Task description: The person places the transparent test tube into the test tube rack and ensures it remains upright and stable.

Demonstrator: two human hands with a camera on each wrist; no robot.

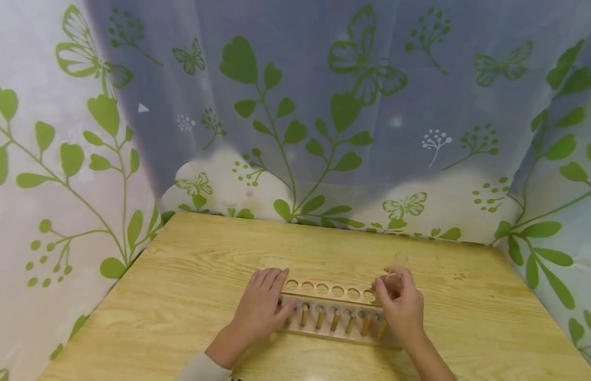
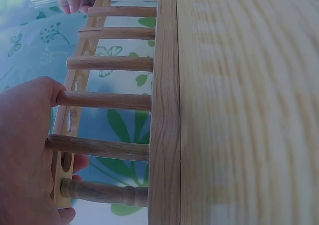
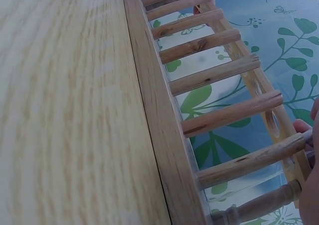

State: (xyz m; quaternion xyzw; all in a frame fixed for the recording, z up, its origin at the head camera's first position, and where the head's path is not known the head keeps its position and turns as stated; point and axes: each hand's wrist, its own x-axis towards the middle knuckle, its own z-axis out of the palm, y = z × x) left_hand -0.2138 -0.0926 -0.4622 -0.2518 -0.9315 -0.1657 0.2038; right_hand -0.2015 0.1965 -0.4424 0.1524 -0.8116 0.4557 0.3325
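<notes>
A wooden test tube rack stands upright on the table, with a row of round holes in its upper rail and a row of upright pegs in front. My left hand holds the rack's left end; in the left wrist view the thumb of that hand lies along the peg side and fingertips show behind the rail. At the right end, my right hand pinches a clear test tube, which sticks out beyond the fingers. Its far end looks like a faint ring in the head view. My palm partly hides the tube.
The rack stands on a light wood-grain table. Behind it and at both sides hangs a cloth printed with green leaves and butterflies, meeting the table's far edge.
</notes>
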